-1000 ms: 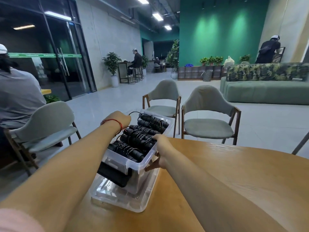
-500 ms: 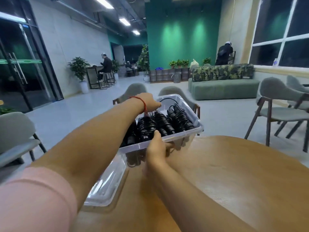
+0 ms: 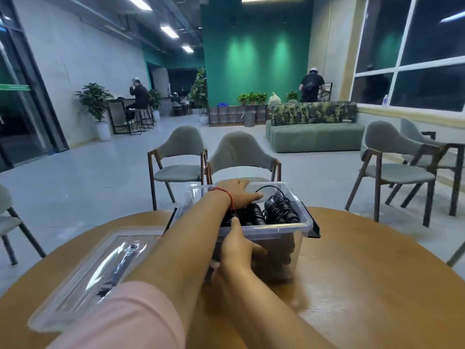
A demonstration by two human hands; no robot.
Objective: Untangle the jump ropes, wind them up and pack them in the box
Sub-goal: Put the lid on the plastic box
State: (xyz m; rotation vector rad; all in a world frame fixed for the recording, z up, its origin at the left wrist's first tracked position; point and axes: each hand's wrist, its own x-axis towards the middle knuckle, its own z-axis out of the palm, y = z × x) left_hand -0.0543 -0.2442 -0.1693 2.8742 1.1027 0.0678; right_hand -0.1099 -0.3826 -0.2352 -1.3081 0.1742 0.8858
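Head: left hand (image 3: 234, 193), right hand (image 3: 237, 250) on rope-filled box (image 3: 276, 227).

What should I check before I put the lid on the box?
1. Box set on table: ok.
2. Ropes wound and inside box: ok.
3. Cord loop at the far end below the rim: cannot tell.
4. Opening free: not ok, left hand lies at the far rim, over the ropes.
5. Box steadied: ok, right hand grips the near wall.
6. Lid in reach: ok, flat on table, left of box.
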